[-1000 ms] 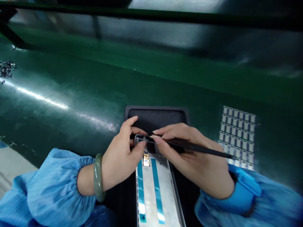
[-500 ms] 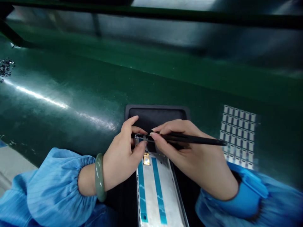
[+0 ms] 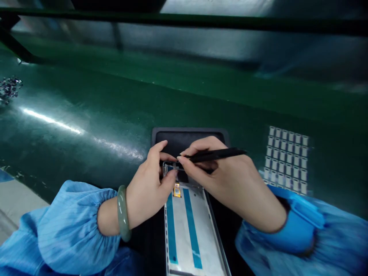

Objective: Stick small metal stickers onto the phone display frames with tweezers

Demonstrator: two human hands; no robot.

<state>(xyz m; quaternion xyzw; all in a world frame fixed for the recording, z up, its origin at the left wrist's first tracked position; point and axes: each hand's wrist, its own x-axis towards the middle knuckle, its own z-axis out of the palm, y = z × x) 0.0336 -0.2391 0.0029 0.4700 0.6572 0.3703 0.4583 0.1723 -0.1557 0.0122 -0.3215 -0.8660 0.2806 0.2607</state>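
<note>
Green tabletop [image 3: 86, 126], glossy, with a long streak of light across it. Far left: a small heap of tiny dark parts [image 3: 10, 87] lying on the surface, well apart from the hands. Lower left: a pale blue striped sleeve [image 3: 69, 226], gathered at the cuff, with a jade bangle [image 3: 123, 213] around the bare left wrist.

Left hand [image 3: 148, 180]: grip closed on the far end of a metal phone frame [image 3: 186, 230], fingers curled behind that end and thumb pressing on its near side. The frame lies lengthwise on a black mat [image 3: 189, 138], its far end against the mat's middle, pointing away from the wearer. 2 blue strips [image 3: 171, 230] run along its pale inner plate. A small gold-coloured connector [image 3: 177, 191] sits near the far end, just below the left thumb.

Right hand [image 3: 232, 180]: grip closed on black tweezers [image 3: 218, 154], held like a pen, shaft angled up and to the right. The tips reach the far end of the frame, but the fingers hide the exact contact.

Right of the mat: a sheet of small labels [image 3: 286, 159] in neat rows on the tabletop, just beyond a bright blue cuff band [image 3: 293, 226] on the right sleeve.
</note>
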